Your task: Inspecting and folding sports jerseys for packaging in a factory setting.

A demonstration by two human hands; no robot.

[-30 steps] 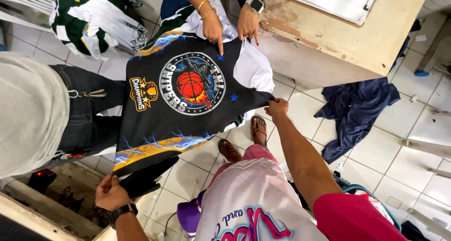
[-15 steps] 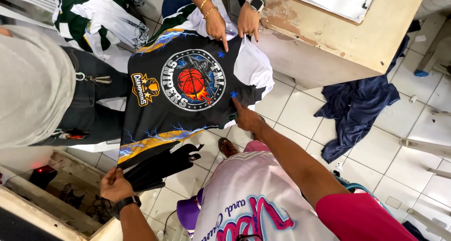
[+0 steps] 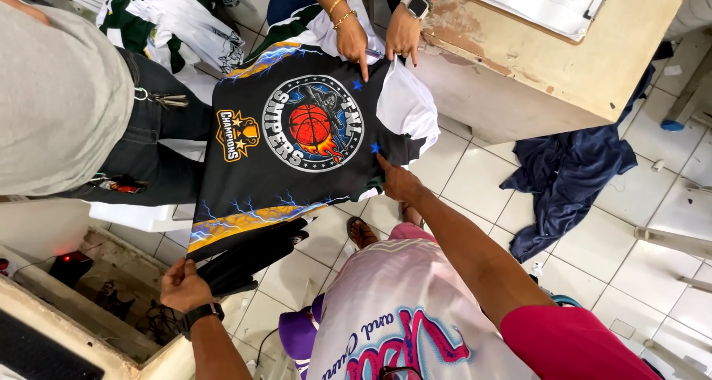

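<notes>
Your left hand (image 3: 182, 285) pinches jersey (image 3: 297, 154) bottom corner, fingers clamped on dark cloth. Your right hand (image 3: 397, 181) presses jersey side edge, fingers together, flat. Co-worker's hands (image 3: 378, 39) pin top.

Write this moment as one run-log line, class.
left hand: grips black jersey hem | right hand: presses jersey edge | co-worker's hands: pin top edge
</notes>
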